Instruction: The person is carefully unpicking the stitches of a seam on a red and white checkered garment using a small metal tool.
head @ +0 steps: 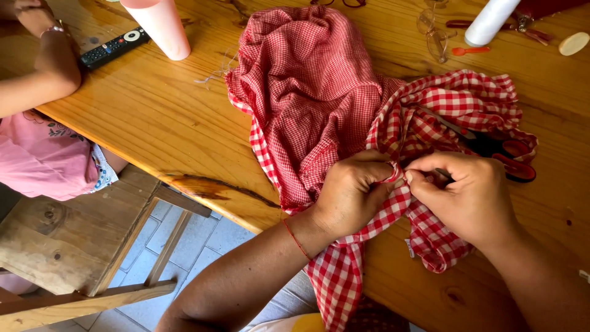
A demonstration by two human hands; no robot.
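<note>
A red and white checked cloth (307,92) lies bunched on the wooden table (160,117), part in a fine check and part in a larger check, with one end hanging over the near edge. My left hand (350,193) pinches a fold of the larger-check part. Facing it, my right hand (470,197) grips the same fold, fingertips almost touching the left thumb. Something thin and dark shows under the right fingers; I cannot tell what it is. Scissors with red and black handles (504,154) rest on the cloth just beyond my right hand.
Another person in a pink top (43,154) sits at the left, arm on the table. A black remote control (114,48), a pink cup (163,27), a white cylinder (490,21), clear glasses (433,34) and a wooden bench (67,240) are around.
</note>
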